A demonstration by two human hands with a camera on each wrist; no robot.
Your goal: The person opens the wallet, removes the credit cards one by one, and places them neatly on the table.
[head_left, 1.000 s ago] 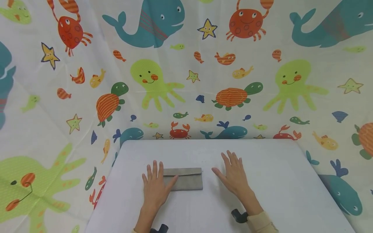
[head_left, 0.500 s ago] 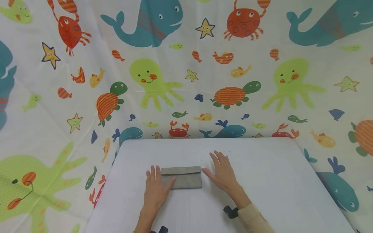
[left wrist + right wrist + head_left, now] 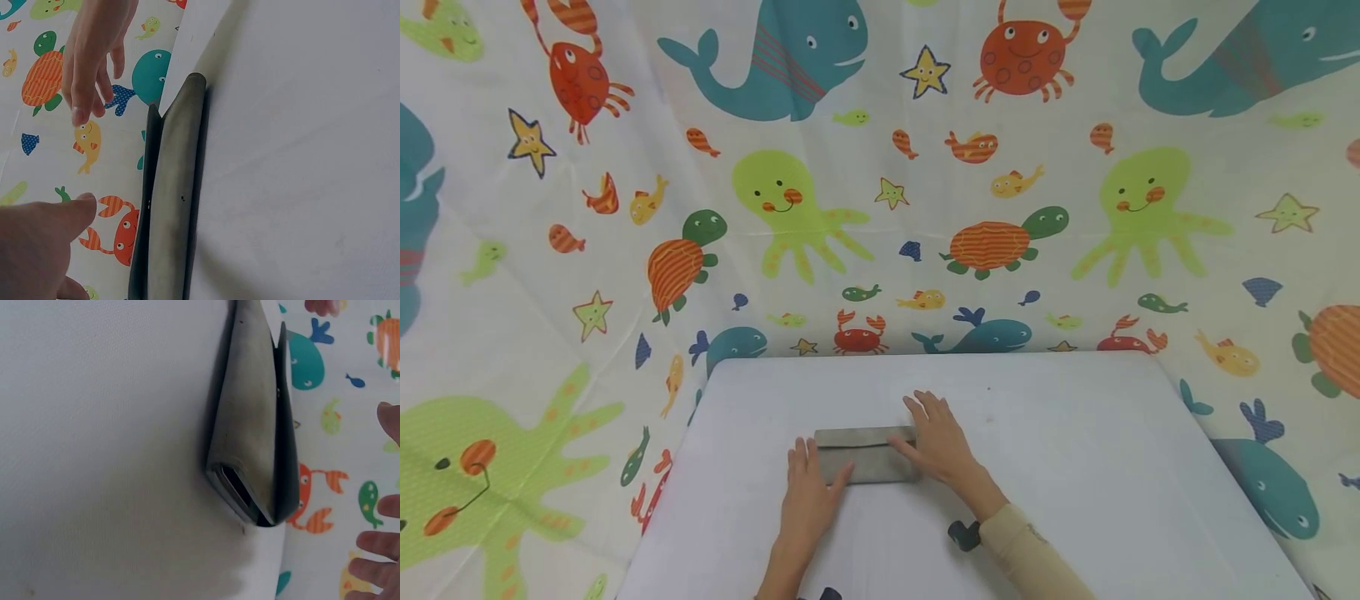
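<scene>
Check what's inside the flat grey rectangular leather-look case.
A dark slot shows at one end of the flat grey rectangular leather-look case, right wrist view; no contents discernible. Its outer panels cover the rest.

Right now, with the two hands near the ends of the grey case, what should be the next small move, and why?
Probably lower the right hand gently onto the right end of the grey case. The left hand is at the other end, while the right wrist view shows the right fingers apart from the case.
</scene>
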